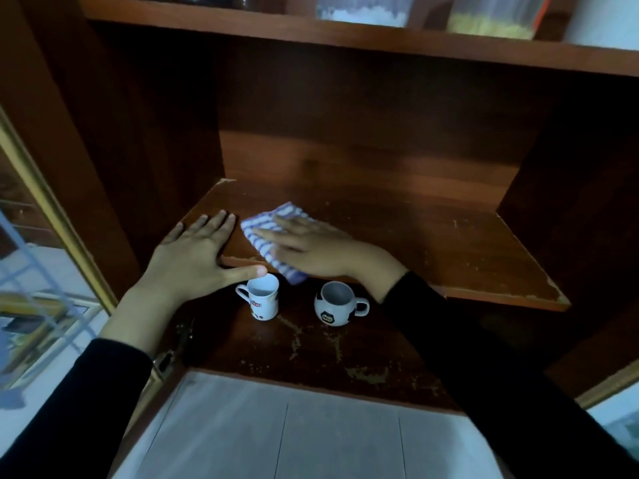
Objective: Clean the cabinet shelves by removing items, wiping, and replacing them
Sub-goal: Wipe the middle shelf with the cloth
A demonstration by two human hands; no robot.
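Note:
A brown wooden cabinet shelf [432, 243] lies in front of me with nothing standing on it. My right hand [311, 247] presses flat on a blue-and-white striped cloth [268, 229] near the shelf's front left; the cloth hangs a little over the front edge. My left hand [197, 254] rests flat on the shelf's left front corner, fingers straight, thumb along the front edge. On the lower shelf [311, 354] stand a white mug [261, 300] with a red logo and a round football-patterned mug [337, 304].
The upper shelf [345, 39] carries clear containers with white and yellow contents. The cabinet's side walls close in left and right. An open glass door [45, 257] with a gold frame hangs at the left. Grey floor tiles [311, 437] lie below.

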